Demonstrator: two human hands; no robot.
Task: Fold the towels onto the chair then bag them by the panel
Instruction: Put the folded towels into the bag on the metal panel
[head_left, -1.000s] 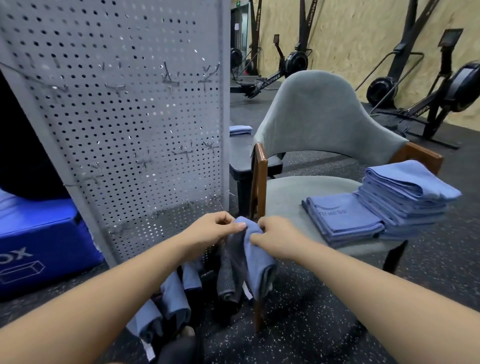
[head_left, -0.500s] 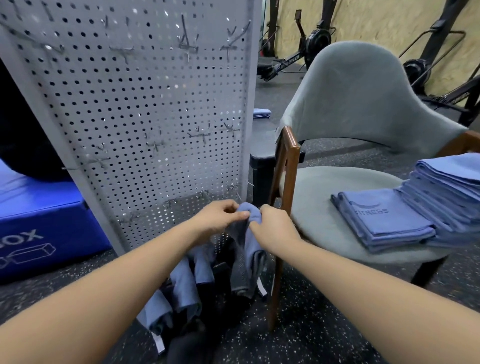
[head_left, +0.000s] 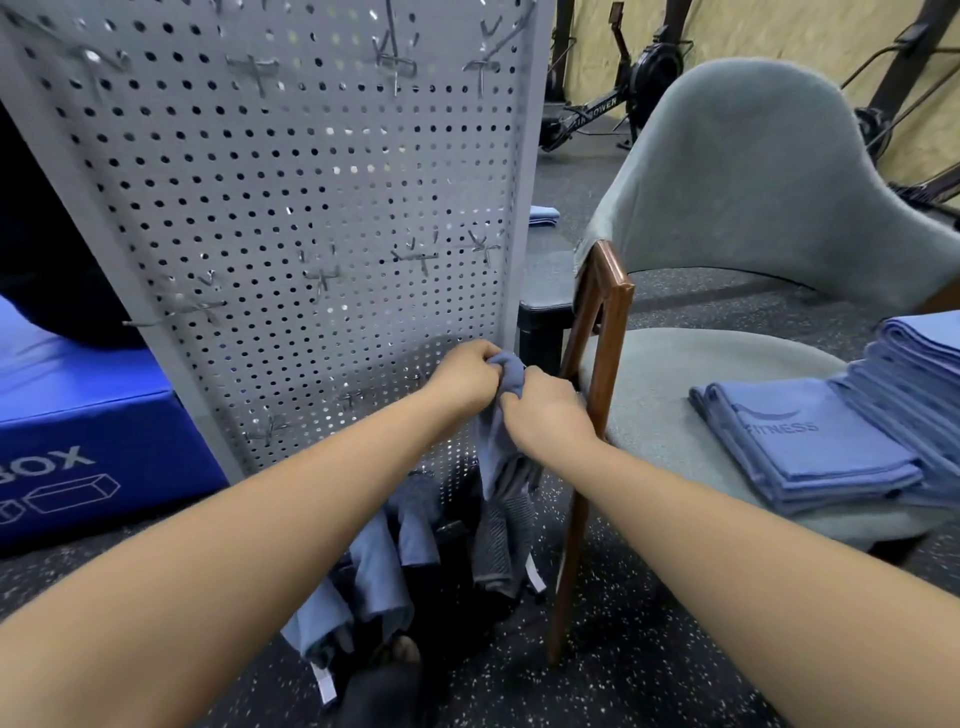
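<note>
Panel (head_left: 311, 208) of grey perforated metal fills the left of the view, with the chair (head_left: 727, 364) beside it bearing two folded stacks (head_left: 810, 452) on its seat. Between them hangs a blue towel (head_left: 506, 462), gathered over the past second from a broad fold into a tight bunch. Left hand (head_left: 467, 374) and right hand (head_left: 550, 415), now nearly touching, both pinch its top; bagging appears some way off.

Blue towel (head_left: 497, 449) — bunched (seemingly two-toned), beside panel (head_left: 291, 208).
</note>
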